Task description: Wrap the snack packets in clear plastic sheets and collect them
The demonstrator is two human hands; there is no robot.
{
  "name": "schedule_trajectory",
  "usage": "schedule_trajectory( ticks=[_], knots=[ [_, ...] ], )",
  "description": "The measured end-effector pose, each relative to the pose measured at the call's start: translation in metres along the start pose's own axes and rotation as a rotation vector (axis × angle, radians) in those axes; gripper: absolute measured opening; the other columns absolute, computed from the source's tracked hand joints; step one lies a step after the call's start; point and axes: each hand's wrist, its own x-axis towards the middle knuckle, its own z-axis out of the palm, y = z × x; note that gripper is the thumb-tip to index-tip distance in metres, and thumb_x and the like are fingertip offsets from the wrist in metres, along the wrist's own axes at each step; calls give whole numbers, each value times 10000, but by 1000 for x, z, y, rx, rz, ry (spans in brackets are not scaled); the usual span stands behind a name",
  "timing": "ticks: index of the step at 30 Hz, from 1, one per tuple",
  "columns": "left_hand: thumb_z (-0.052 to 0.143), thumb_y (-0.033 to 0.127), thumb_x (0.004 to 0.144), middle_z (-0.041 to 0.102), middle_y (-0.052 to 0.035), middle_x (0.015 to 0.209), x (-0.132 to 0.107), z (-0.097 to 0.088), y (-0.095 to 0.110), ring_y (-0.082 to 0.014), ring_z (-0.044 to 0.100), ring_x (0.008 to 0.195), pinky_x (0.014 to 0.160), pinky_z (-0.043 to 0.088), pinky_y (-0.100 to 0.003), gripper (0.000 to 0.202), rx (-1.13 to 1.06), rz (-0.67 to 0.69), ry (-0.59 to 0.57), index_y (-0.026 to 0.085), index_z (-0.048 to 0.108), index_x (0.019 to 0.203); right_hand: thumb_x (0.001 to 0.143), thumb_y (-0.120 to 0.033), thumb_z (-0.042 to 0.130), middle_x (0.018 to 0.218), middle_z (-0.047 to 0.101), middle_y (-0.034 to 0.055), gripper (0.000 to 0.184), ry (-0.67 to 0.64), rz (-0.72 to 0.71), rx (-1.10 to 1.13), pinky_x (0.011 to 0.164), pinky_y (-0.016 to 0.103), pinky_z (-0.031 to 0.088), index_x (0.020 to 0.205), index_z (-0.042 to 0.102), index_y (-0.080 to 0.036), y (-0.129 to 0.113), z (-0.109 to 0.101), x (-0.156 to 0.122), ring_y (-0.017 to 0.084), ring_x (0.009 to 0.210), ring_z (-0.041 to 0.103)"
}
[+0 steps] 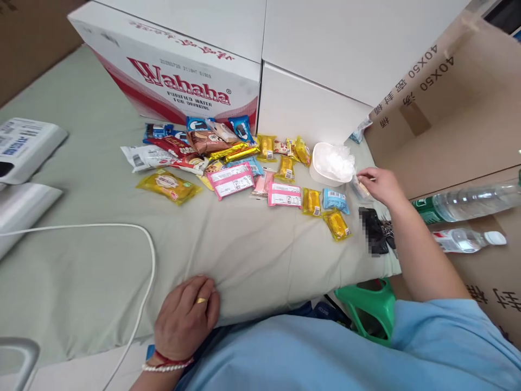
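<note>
My right hand (pixel 380 185) reaches to the right end of the green-grey sheet, thumb and fingers pinched on a small clear-wrapped packet (pixel 360 190). Just left of it stands a white plastic tub (pixel 328 176) with crumpled clear plastic (pixel 334 162) in it. Loosely curled, my left hand (pixel 186 309) rests on the front edge of the sheet with nothing visible in it. Between the hands and the boxes lie wrapped snacks: yellow packets (pixel 311 202), pink-and-white packets (pixel 285 195), a blue packet (pixel 336 200) and a larger yellow bag (pixel 169 185). A mixed pile (pixel 207 141) sits farther back.
A Wahaha carton (pixel 175 70) and white boxes (pixel 313 98) stand behind the snacks. A blurred black item (pixel 374 231) with keys lies near my right forearm. Plastic bottles (pixel 468 239) are at right, a green stool (pixel 370 309) below. A white cable (pixel 150 260) crosses the left side.
</note>
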Motion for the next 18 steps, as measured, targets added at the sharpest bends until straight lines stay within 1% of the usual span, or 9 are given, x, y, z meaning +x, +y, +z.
schedule_trajectory(
  ticks=[1, 3, 5, 7, 10, 13, 15, 17, 18],
  knots=[
    [724, 70, 849, 750, -103, 970, 0, 1, 0, -259, 702, 883, 834, 561, -393, 222, 7, -3, 1, 161, 652, 1038, 957, -353, 580, 1127, 787, 76, 308, 30, 8, 0, 923, 364, 549, 1149, 791, -238, -11, 3, 12, 253, 1017, 723],
    [706, 82, 858, 751, -91, 969, -1, 2, 1, -249, 703, 888, 846, 558, -383, 216, 21, -9, 0, 175, 651, 1045, 933, -327, 618, 1181, 763, 101, 308, 49, 42, -68, 935, 372, 539, 1176, 778, -225, -33, 16, 36, 267, 1064, 703],
    [687, 92, 864, 750, -86, 976, -2, 1, 1, -242, 704, 895, 858, 554, -376, 218, 29, -17, -11, 186, 650, 1058, 909, -314, 662, 1252, 724, 129, 339, 16, 115, -153, 925, 372, 533, 1220, 754, -216, -50, 32, 59, 279, 1102, 679],
    [674, 94, 861, 749, -84, 985, -4, 1, 2, -240, 703, 905, 869, 548, -372, 233, 28, -31, -23, 194, 649, 1071, 894, -264, 663, 1231, 717, 137, 296, -29, 195, -222, 890, 362, 525, 1168, 765, -216, -60, 44, 73, 281, 1088, 668],
    [661, 90, 853, 746, -81, 995, -7, 0, 1, -241, 702, 931, 895, 538, -372, 263, 7, -55, -33, 203, 651, 1090, 915, -189, 577, 1202, 710, 148, 269, -25, 243, -272, 857, 357, 507, 1094, 778, -201, -62, 48, 80, 281, 1056, 658],
    [663, 85, 850, 744, -83, 1001, -9, 2, 1, -241, 696, 951, 914, 531, -370, 271, -5, -63, -30, 202, 655, 1094, 961, -202, 512, 1271, 678, 174, 321, 24, 225, -283, 870, 366, 500, 1171, 753, -170, -55, 40, 78, 286, 1083, 641],
    [673, 82, 850, 741, -87, 1003, -9, 2, 2, -244, 690, 953, 910, 529, -369, 263, 0, -57, -27, 195, 652, 1086, 965, -259, 555, 1301, 670, 167, 355, 21, 196, -277, 889, 369, 504, 1271, 718, -181, -51, 37, 77, 286, 1109, 634],
    [676, 80, 850, 738, -89, 1003, -9, 2, 2, -249, 684, 957, 907, 528, -371, 255, 2, -50, -25, 191, 649, 1077, 928, -299, 644, 1323, 670, 146, 447, -31, 180, -282, 901, 377, 512, 1369, 677, -229, -51, 39, 80, 292, 1133, 634],
    [674, 77, 850, 737, -91, 1003, -8, 1, 2, -252, 682, 962, 908, 528, -373, 252, -3, -46, -26, 189, 648, 1075, 904, -289, 679, 1318, 676, 141, 475, -62, 186, -292, 898, 384, 515, 1377, 678, -249, -52, 41, 83, 298, 1132, 639]
  ],
)
